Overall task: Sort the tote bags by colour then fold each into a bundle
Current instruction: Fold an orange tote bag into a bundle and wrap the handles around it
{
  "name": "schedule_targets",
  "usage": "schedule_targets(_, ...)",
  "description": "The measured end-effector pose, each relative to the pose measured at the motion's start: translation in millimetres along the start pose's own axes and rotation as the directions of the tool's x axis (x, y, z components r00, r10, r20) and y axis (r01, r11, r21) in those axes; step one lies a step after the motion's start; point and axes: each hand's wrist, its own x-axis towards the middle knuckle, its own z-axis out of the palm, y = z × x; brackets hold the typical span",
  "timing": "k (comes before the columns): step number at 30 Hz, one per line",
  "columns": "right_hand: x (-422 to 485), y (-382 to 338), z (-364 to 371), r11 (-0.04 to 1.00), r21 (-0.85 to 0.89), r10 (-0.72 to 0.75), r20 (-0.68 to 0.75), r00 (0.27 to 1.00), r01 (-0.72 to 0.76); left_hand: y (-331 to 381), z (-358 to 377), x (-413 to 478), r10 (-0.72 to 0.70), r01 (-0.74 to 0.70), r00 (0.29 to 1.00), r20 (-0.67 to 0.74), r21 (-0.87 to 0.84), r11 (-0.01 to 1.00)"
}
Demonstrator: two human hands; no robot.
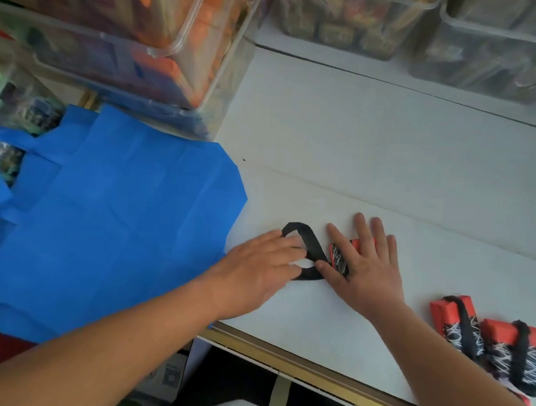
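A folded red-and-black tote bag (pixel 337 253) lies in the middle of the white table (pixel 379 154). My right hand (pixel 365 268) presses flat on it with straight fingers, hiding most of it. The bag's black handle strap (pixel 308 244) loops out to the left. My left hand (pixel 259 274) rests on that loop, its fingers curled over the strap. A flat blue tote bag (pixel 104 220) lies spread at the left, apart from both hands. Two red-and-black bundles (pixel 492 342), each wrapped in its black strap, lie at the right front.
Clear plastic bins (pixel 137 49) full of packets overhang the table's left rear, and more bins (pixel 360 15) line the back. The table's front edge (pixel 309 370) runs diagonally below my arms. More packets are piled at the far left.
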Motion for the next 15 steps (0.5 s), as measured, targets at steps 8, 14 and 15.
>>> schedule_targets(8,7,18,-13,0.997,-0.022,-0.071,0.107,0.992,0.074,-16,11,-1,0.026,-0.032,0.983,0.183,0.029,0.999)
schedule_targets(14,8,18,-16,0.998,-0.021,-0.062,0.167,0.984,0.067,16,-9,1,0.011,0.002,0.999,0.041,-0.315,0.949)
schedule_targets(15,8,18,-17,0.998,-0.004,-0.057,0.173,0.983,0.059,19,-13,0,-0.18,0.199,0.98,0.086,-0.428,0.881)
